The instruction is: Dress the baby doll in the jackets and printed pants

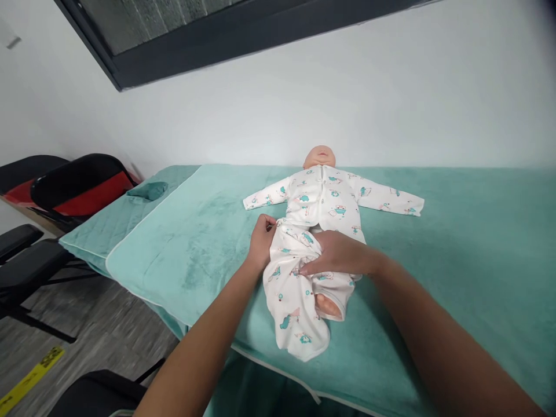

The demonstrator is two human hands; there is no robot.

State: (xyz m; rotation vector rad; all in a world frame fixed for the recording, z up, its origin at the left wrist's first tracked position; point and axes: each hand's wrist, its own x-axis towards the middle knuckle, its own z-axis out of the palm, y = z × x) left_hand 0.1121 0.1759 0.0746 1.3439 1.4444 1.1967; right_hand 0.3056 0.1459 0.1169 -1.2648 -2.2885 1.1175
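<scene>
A baby doll [320, 156] lies on its back, its head toward the wall. It wears a white long-sleeved top [304, 200] with a small teal and pink animal print. White pants [295, 313] in the same print cover its legs; one leg of them hangs long and hides the foot, while a bare foot [328, 305] shows at the other opening. At the waistband's left side, my left hand [262, 242] is closed in a pinch on the pants. My right hand [341, 252] grips bunched pants fabric near the middle, thumb on top.
A teal plush cover [191, 243] is spread over the bed, with a face-hole cushion area [147, 191] at its left end. Black and red folding chairs [87, 185] and a black seat [99, 394] stand at the left. A white wall [269, 116] rises behind.
</scene>
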